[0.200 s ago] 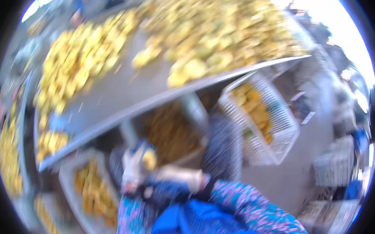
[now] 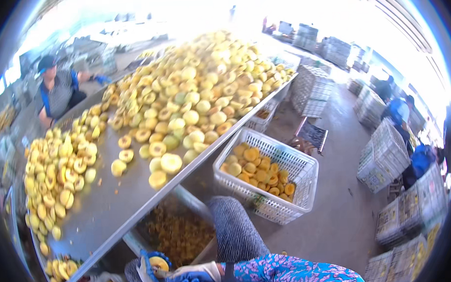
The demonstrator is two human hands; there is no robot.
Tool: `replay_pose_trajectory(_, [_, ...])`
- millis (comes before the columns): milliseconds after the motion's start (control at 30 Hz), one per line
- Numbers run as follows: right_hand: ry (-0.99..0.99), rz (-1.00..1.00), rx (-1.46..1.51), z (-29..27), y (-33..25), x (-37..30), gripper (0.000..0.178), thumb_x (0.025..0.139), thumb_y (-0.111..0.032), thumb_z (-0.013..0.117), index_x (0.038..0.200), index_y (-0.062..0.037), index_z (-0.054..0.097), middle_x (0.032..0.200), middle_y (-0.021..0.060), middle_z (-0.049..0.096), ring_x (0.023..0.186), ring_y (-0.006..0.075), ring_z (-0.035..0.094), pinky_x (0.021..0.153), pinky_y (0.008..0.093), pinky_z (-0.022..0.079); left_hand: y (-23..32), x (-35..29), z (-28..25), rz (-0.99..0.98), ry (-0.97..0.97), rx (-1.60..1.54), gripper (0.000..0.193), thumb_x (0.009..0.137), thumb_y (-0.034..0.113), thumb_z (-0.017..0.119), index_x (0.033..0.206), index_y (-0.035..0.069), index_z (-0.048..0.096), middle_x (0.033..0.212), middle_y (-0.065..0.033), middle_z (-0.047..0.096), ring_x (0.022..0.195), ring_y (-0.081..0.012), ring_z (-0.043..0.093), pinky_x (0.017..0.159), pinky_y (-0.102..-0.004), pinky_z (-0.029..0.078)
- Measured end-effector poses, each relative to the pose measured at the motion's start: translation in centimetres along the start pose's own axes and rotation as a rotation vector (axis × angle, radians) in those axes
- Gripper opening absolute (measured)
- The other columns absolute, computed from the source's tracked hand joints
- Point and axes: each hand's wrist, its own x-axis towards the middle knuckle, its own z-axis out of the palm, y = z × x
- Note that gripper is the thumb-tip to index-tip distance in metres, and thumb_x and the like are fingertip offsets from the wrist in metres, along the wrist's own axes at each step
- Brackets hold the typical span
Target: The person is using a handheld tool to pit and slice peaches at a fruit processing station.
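Note:
Near the lower edge, my left hand, in a white and blue glove, is closed around a yellow peach half, its cut face turned up. Right beside it is my right hand, gloved the same way, with its fingers curled in against the peach. Whatever the right fingers grip is hidden. Below the table edge, an open bin of brownish peach scraps lies just beyond both hands. Ahead stretches a metal table heaped with yellow peach halves.
A white plastic crate of orange peach halves stands on the floor to the right of my knee. Across the table is a co-worker in a cap. Stacked crates and other people line the right side.
The view has swung upward and turned to the right, and the blur has cleared. My hands now sit lower in the picture, still close together with the peach half in the left.

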Motion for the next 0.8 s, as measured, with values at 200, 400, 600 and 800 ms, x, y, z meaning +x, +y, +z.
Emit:
replay_pose_trajectory(200, [-0.013, 0.01, -0.004, 2.5, 1.7, -0.5, 0.034, 0.095, -0.037, 0.045, 0.076, -0.0103, 0.051, 0.053, -0.0022, 0.046, 0.043, 0.0116, 0.045, 0.041, 0.0267, 0.038, -1.4, 1.7, 0.4, -0.133, -0.056, -0.417, 0.042, 0.093, 0.047, 0.046, 0.085, 0.01, 0.063, 0.076, -0.0098, 0.064, 0.069, -0.0236, 0.062, 0.06, -0.0341, 0.053])
replay_pose_trajectory(400, [-0.039, -0.241, -0.174, 1.4, -1.7, -2.8, 0.028, 0.097, -0.031, 0.046, 0.088, -0.0061, 0.057, 0.059, -0.0005, 0.054, 0.039, 0.0074, 0.047, 0.033, 0.0166, 0.039, 1.0, 2.1, -0.4, 0.056, 0.12, -0.44, 0.032, 0.092, 0.037, 0.052, 0.095, 0.007, 0.062, 0.086, -0.0065, 0.061, 0.074, -0.0192, 0.059, 0.073, -0.0306, 0.053])
replay_pose_trajectory(600, [1.25, -0.342, -1.744, 2.6, -3.5, -3.3, 0.046, 0.087, -0.032, 0.053, 0.112, 0.0063, 0.053, 0.105, 0.0204, 0.062, 0.095, 0.0337, 0.059, 0.083, 0.0409, 0.045, 4.6, -0.8, -0.7, 0.108, -0.033, -0.092, 0.027, 0.079, 0.0, 0.059, 0.106, 0.0, 0.058, 0.089, -0.0108, 0.062, 0.077, -0.0198, 0.06, 0.069, -0.0301, 0.051])
replay_pose_trajectory(800, [1.191, -0.416, -1.542, -0.4, -4.2, -3.2, 0.04, 0.087, -0.028, 0.056, 0.109, 0.0054, 0.056, 0.094, 0.0177, 0.063, 0.09, 0.031, 0.06, 0.078, 0.0397, 0.045, 9.8, -6.3, -3.8, 0.266, 0.329, 0.251, 0.024, 0.082, 0.001, 0.059, 0.105, -0.001, 0.06, 0.092, -0.0103, 0.063, 0.081, -0.0176, 0.06, 0.071, -0.0271, 0.049])
